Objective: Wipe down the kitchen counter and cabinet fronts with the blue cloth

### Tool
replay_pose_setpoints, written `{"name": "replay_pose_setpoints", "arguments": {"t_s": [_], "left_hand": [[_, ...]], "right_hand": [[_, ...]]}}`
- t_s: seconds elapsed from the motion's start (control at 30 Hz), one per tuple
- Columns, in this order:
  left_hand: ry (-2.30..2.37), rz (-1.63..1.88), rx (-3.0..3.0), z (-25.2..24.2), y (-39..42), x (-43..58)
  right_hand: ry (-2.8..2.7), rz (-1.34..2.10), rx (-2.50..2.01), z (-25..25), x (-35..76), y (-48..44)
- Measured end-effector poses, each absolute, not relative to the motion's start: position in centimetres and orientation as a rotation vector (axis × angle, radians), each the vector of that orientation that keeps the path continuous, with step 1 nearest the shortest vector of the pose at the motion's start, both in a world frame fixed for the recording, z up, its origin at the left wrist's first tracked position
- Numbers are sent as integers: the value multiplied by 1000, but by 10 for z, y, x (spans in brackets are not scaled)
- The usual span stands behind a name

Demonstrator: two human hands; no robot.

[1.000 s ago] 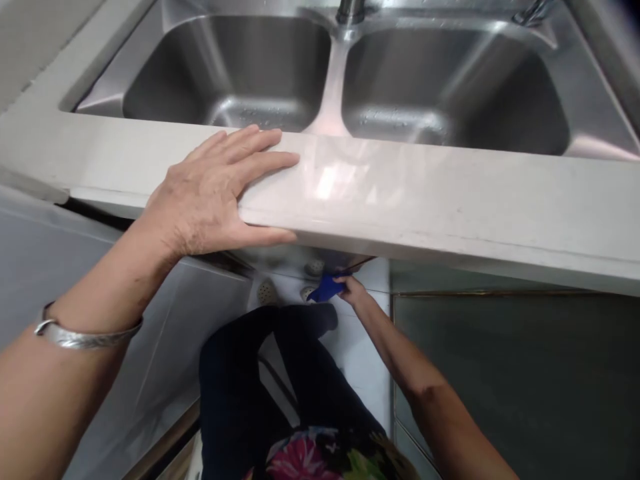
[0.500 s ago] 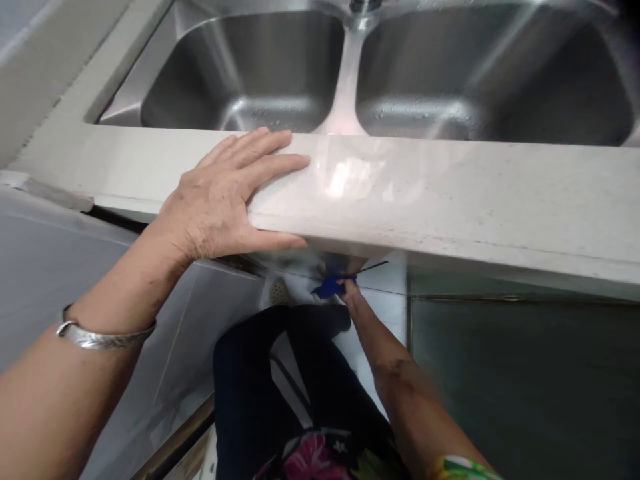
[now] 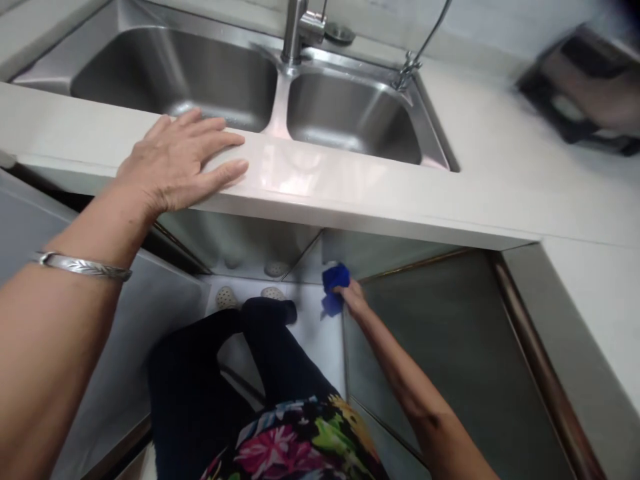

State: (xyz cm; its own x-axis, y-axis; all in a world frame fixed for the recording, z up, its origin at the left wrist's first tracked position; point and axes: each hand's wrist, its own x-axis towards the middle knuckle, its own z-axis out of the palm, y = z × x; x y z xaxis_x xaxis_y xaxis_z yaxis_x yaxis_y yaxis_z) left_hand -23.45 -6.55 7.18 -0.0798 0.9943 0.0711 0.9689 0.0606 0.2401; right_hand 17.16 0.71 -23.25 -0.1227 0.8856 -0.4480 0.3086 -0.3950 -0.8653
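My left hand (image 3: 175, 160) lies palm down with fingers apart on the front edge of the pale counter (image 3: 350, 180), just before the left basin of the steel double sink (image 3: 283, 100). Low down, beneath the counter edge, my right hand (image 3: 351, 295) grips a blue cloth (image 3: 335, 280). The cloth is bunched and hangs beside the cabinet doors, above the white floor.
A faucet (image 3: 294, 33) rises behind the sink, with a smaller tap (image 3: 407, 70) at its right corner. A dark, blurred appliance (image 3: 585, 87) stands on the right of the counter. An open cabinet door (image 3: 450, 347) is at right, and another panel (image 3: 165, 293) at left.
The view has swung right, bringing the faucet, small tap and appliance into sight. The blue cloth, still in my right hand, shows more clearly beside the right door. My left hand remains on the counter.
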Motion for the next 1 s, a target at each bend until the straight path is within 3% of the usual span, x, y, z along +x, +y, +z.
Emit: {"name": "replay_pose_setpoints", "arguments": {"t_s": [0.13, 0.27, 0.37, 0.6, 1.0], "left_hand": [[2247, 316, 2037, 70, -64, -235], [2263, 372, 2009, 68, -62, -237], [2300, 384, 1982, 68, -61, -236], [2299, 380, 1981, 68, -63, -234], [2399, 376, 1814, 69, -60, -227]], "right_hand": [[-1565, 1033, -1842, -179, 252, -14], [-2106, -204, -1857, -147, 301, -20], [-2191, -647, -1874, -143, 315, 6], [-2694, -778, -1915, -184, 329, 64], [-3072, -783, -1779, -258, 335, 62]]}}
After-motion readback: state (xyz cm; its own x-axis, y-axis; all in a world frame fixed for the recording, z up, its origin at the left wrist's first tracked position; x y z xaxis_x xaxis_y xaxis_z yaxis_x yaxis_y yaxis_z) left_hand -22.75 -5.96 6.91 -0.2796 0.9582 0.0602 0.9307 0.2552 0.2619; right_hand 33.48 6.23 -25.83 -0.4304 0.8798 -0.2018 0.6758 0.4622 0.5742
